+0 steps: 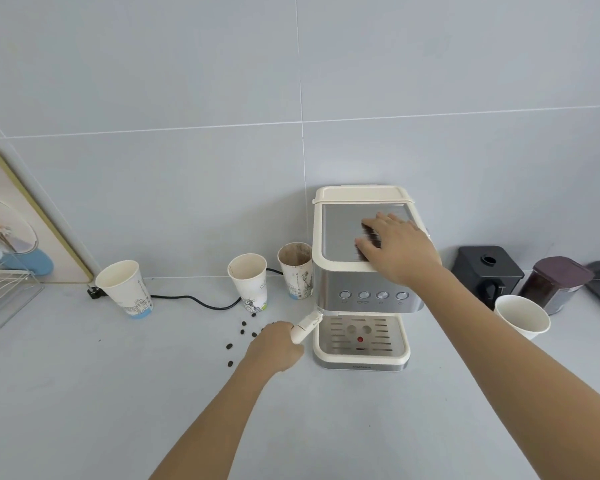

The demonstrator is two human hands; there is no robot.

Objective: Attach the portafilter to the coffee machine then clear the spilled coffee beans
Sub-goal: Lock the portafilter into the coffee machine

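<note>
**Desk:** Where is the portafilter?

**Photographer:** At frame centre. Its cream portafilter handle [306, 328] juts left from under the espresso machine [364, 271]; the basket end is hidden beneath the machine. The left hand [274, 346] is closed around the handle; the right hand [395, 247] lies flat and open on the machine's steel top, likely bracing it.

**Desk:** How will it handle?

**Photographer:** Rigid, probably weighty at the hidden metal end, so the handle is the place to grip and twist. The spilled coffee beans [241, 336], left of centre on the grey counter [153, 393], look small, light and apt to roll.
</note>
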